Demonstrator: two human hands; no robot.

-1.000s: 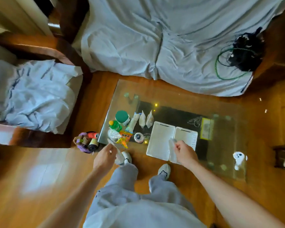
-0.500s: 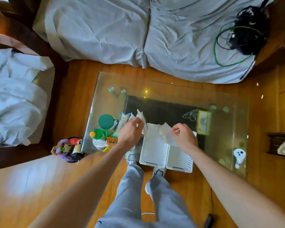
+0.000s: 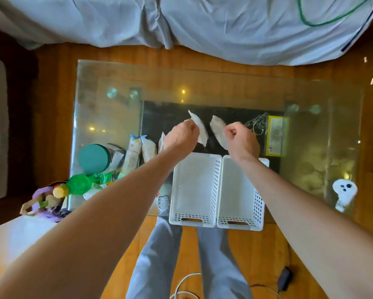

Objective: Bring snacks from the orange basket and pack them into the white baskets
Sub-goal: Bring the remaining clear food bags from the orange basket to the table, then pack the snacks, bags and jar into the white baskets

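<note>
Much of the bench's left end is hard to read: behind the left forearm a cluster of packets [image 3: 136,151] and wrappers blurs together, and any print on them is too smeared to make out. A yellow-edged card [image 3: 275,135] lies under the glass on the right, its writing illegible. A small white figure with dark dots [image 3: 344,192] sits at the right end, partly washed out by glare. The orange basket cannot be made out; only a purple-and-brown bundle [image 3: 42,201] shows beside the bench's left corner, cut by the forearm.

The left hand [image 3: 181,137] pinches a pale, translucent snack packet [image 3: 199,129] between curled fingers, held above the bench beyond the baskets. The right hand [image 3: 241,142] has its fingers curled round a second pale packet [image 3: 219,131], just beside the first; the two packets are near each other but apart. Below the hands, two white perforated baskets stand side by side and touching at the bench's near edge, the left basket [image 3: 192,220] and the right basket [image 3: 239,225], both showing bare bottoms.

A teal-lidded jar [image 3: 94,158] and a green bottle [image 3: 84,183] lying on its side sit at the left end.

The bench [image 3: 108,117] is a glass top over a dark shelf, on a warm wooden floor [image 3: 256,255]. A grey-sheeted bed [image 3: 181,20] fills the far side, with a green cable [image 3: 323,20] on it. Grey trouser legs show below.
</note>
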